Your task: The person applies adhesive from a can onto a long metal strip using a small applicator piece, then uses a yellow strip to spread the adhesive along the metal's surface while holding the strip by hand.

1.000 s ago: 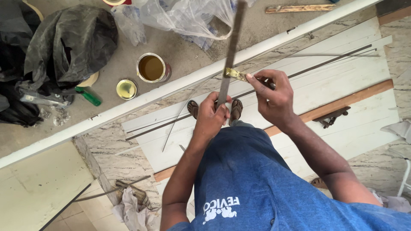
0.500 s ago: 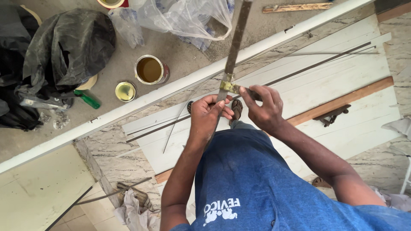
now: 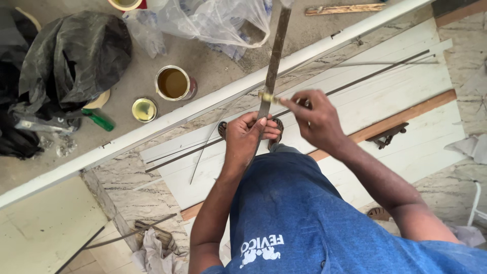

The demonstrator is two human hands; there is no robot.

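My left hand (image 3: 248, 138) grips the lower end of a long, thin brown strip (image 3: 274, 61) that rises away from me toward the top of the view. My right hand (image 3: 315, 117) pinches a small yellowish piece (image 3: 268, 97) against the strip, a little above the left hand. Both forearms reach out over my blue shirt (image 3: 299, 218). My sandalled feet (image 3: 223, 129) show just beyond the hands.
White boards (image 3: 355, 96) and a long white bar (image 3: 203, 104) lie on the marble floor, with thin dark rods (image 3: 355, 80). An open tin of brown liquid (image 3: 173, 82), its lid (image 3: 144, 109), a black bag (image 3: 71, 56) and a clear plastic bag (image 3: 218, 20) sit on the left.
My right hand has drawn from the strip's far side to just above my left hand. The view has shifted slightly; the strip stays upright in my left hand.
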